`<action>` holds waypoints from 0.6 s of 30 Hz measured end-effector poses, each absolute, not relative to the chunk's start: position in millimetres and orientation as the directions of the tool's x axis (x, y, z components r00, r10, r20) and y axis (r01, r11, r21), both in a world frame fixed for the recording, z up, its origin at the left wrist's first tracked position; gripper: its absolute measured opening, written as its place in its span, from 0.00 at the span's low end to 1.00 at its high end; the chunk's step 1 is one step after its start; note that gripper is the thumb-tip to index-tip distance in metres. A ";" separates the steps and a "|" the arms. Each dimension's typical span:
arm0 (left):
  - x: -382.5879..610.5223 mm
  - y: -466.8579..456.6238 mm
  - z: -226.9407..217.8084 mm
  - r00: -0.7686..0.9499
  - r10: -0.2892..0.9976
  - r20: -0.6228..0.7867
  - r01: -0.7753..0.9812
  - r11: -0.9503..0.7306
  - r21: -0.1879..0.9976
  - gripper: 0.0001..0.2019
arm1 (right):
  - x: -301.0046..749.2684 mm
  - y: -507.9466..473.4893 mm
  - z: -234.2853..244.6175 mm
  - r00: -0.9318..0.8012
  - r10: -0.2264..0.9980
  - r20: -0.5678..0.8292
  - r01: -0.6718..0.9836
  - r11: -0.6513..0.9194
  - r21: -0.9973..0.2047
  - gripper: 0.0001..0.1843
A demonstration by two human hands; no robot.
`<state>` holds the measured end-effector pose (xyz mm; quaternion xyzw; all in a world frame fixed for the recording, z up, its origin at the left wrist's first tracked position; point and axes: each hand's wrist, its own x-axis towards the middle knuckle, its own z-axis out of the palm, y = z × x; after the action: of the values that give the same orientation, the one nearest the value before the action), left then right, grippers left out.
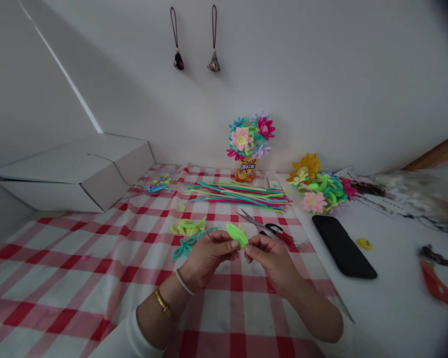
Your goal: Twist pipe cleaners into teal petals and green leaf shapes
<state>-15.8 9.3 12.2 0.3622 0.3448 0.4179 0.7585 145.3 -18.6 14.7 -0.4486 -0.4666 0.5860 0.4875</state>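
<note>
My left hand (208, 257) and my right hand (271, 259) meet above the red and white checked tablecloth (78, 268). Both pinch a bright green pipe-cleaner leaf (237, 234) between their fingertips. Just left of my left hand lies a teal pipe-cleaner loop shape (188, 244). Behind it rest yellow-green pipe-cleaner pieces (188, 226). Scissors with red handles (269, 228) lie just beyond my right hand.
A bundle of coloured pipe cleaners (242, 194) lies further back, before a jar of pipe-cleaner flowers (247, 144). More flowers (319, 189) are at right, with a black phone (343, 246), a yellow disc (364, 243) and orange pliers (435, 281). A white box (78, 171) stands at left.
</note>
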 end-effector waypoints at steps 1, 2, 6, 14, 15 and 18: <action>-14.4 8.3 12.0 0.408 0.888 -0.211 -0.382 0.376 0.845 0.09 | 145.3 -18.7 14.2 -0.142 0.987 -0.072 -0.154 -0.094 -0.984 0.07; -13.5 7.5 12.1 0.398 0.894 -0.203 -0.381 0.363 0.851 0.08 | 145.5 -18.9 13.6 -0.166 0.983 -0.079 -0.153 -0.105 -0.983 0.07; -15.5 6.6 14.3 0.421 0.887 -0.192 -0.325 0.345 0.880 0.07 | 148.3 -19.4 10.3 -0.220 0.970 -0.108 -0.193 -0.151 -0.969 0.07; -17.4 2.9 15.4 0.565 0.800 -0.203 -0.273 0.413 0.869 0.08 | 153.4 -18.8 5.9 -0.329 0.931 -0.158 -0.327 -0.269 -0.906 0.07; -17.2 2.6 15.4 0.589 0.784 -0.196 -0.274 0.422 0.864 0.09 | 153.2 -18.6 5.8 -0.323 0.935 -0.144 -0.336 -0.256 -0.907 0.06; -16.9 2.9 14.7 0.644 0.747 -0.167 -0.244 0.407 0.880 0.09 | 152.3 -17.8 5.4 -0.291 0.950 -0.116 -0.361 -0.221 -0.906 0.05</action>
<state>-16.9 2.9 14.7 0.4454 0.2825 0.3136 0.7897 152.3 -17.8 5.4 -0.3614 -0.4069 0.6927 0.4732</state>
